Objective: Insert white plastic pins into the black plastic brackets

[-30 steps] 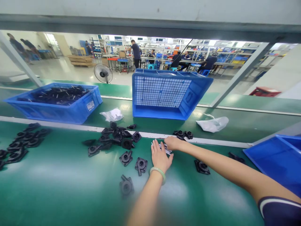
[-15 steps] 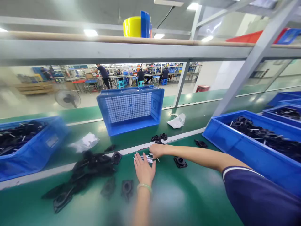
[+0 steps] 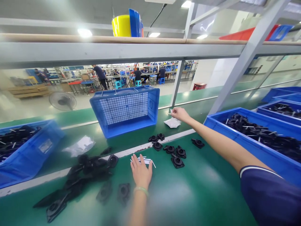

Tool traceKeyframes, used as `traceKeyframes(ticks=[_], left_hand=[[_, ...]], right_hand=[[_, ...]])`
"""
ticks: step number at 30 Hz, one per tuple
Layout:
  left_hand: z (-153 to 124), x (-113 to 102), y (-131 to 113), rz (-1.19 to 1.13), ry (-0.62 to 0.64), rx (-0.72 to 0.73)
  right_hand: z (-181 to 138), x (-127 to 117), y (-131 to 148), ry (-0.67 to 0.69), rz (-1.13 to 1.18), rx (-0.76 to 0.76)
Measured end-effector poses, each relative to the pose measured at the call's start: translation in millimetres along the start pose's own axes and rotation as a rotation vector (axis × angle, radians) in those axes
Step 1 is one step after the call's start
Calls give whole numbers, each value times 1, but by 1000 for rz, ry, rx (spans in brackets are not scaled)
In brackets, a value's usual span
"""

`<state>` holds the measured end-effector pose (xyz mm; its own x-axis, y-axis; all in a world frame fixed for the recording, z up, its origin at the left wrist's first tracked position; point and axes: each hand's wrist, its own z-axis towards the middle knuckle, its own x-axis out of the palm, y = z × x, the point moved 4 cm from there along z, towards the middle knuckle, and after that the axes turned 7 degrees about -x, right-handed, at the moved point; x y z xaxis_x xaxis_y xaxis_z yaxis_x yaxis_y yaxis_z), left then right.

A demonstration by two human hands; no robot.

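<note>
Resting flat on the green conveyor belt [image 3: 192,194], my left hand [image 3: 141,171] lies palm down with fingers spread, its fingertips covering the near ends of the small bundle of thin white pins [image 3: 146,161]. It pins them rather than grips them. The pins lie with their long axis roughly across the belt, running right from under my fingers, so the left hand is much the nearer one. My right hand [image 3: 180,113] is stretched out to the far side of the belt, past the white dividing strip, with its fingers pinched narrow just above the crumpled clear plastic bag [image 3: 172,123]; whether it holds anything I cannot tell. Half a second ago that hand sat on the pins beside the left one; it has since left them, and more black round moulded housings [image 3: 177,157] lie uncovered near where it was.
</note>
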<state>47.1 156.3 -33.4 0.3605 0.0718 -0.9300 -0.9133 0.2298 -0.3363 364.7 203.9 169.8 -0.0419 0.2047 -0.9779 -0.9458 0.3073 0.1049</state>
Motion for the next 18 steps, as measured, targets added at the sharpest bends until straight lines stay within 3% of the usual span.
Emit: traceKeyframes(ticks=[3,8,13,18], left_hand=[[0,-1,0,-18,16,2],[-1,-3,-1,2,48,23],[-1,-2,-1,24,40,39],[-2,0,0,25,31,35]], right_hand=[[11,7,-35,-71,-63,148],[17,44,-71,47,-71,227],[15,63,-86,108,-88,134],[2,84,-86,167,-181,-62]])
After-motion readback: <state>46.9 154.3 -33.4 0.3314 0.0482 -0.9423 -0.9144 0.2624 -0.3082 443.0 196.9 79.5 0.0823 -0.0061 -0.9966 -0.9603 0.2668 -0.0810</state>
